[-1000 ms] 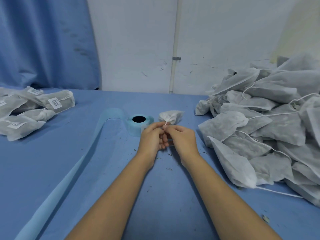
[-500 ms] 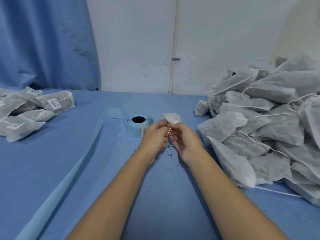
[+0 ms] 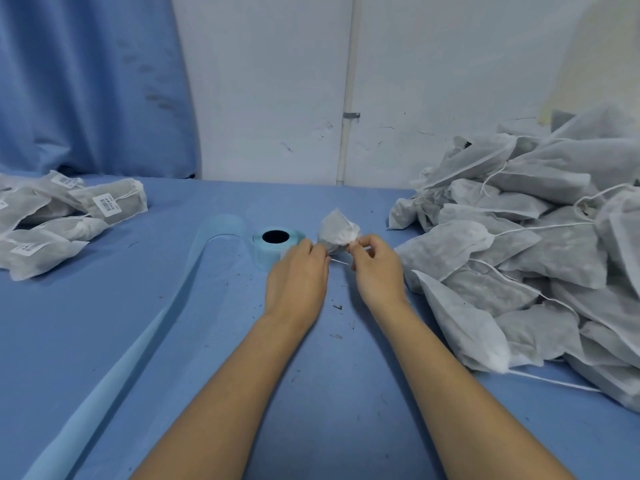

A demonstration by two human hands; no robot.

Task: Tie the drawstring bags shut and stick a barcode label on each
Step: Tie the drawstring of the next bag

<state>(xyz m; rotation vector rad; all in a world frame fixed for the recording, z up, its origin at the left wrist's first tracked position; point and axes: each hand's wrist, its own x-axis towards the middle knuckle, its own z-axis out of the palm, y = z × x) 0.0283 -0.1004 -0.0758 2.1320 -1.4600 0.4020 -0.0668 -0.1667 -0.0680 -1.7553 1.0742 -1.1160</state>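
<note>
Drawstring (image 3: 340, 261) runs crosswise between left hand (image 3: 298, 271) and right hand (image 3: 375, 268), each pinching one end, while bag (image 3: 337, 228) lies just beyond them toward bench (image 3: 207, 341) far edge, touching right hand.

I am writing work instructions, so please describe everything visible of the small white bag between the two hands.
The small bag is white, of thin non-woven-looking fabric, crumpled, its neck gathered toward the person and its body puffed behind. It sits right of the label roll, over the blue table; whether it rests there is unclear. The left hand and right hand each pinch its thin white drawstring, stretched between them at the neck. No barcode label shows.
</note>
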